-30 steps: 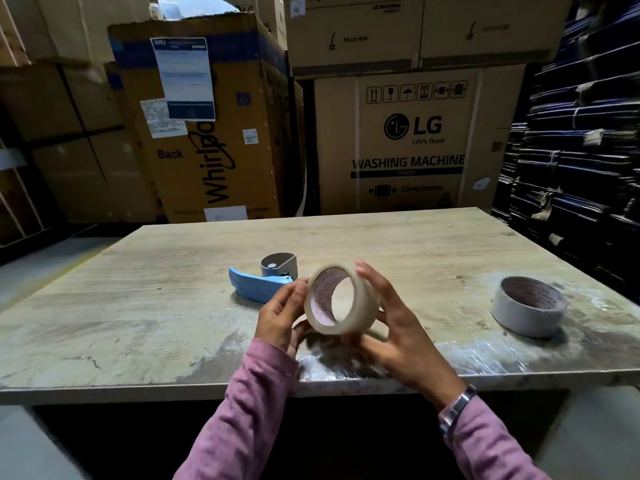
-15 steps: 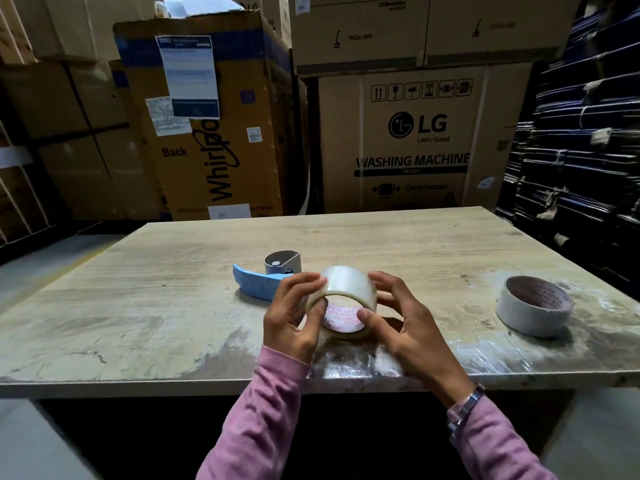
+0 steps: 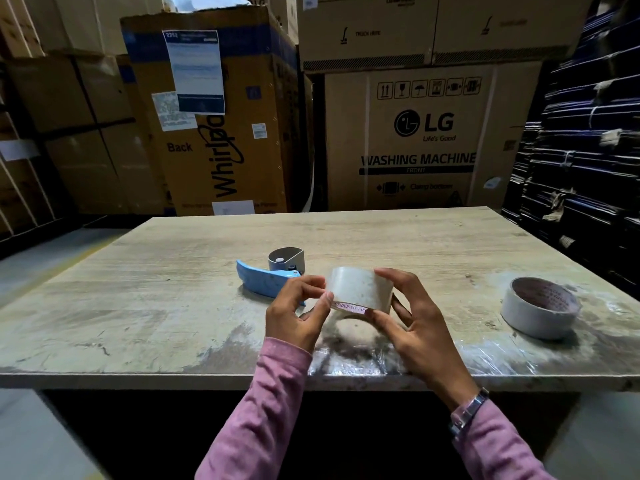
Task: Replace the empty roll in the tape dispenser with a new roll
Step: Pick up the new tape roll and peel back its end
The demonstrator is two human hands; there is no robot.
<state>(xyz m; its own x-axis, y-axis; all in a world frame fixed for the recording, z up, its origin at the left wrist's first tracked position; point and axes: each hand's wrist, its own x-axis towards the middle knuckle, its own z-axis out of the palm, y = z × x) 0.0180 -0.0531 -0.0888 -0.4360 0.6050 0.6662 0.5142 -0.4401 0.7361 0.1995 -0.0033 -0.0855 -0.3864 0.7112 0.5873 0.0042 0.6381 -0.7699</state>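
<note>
I hold a roll of clear tape [image 3: 360, 289] above the near edge of the wooden table [image 3: 173, 306], its outer face turned up toward me. My right hand [image 3: 412, 317] grips the roll from the right, thumb under and fingers over it. My left hand [image 3: 298, 315] pinches at the roll's left rim with thumb and forefinger. A blue-handled tape dispenser [image 3: 268, 278] with a grey metal hoop lies on the table just beyond my left hand. A second tape roll [image 3: 538, 308] lies flat at the right.
Tall cardboard appliance boxes [image 3: 415, 140] stand behind the table. Dark stacked bundles [image 3: 585, 161] fill the right side. Crinkled clear film [image 3: 433, 362] covers the table's near right edge. The floor shows at the left.
The roll has been turned from showing its open core toward me to showing its outer face. My left fingers have shifted to the roll's left rim.
</note>
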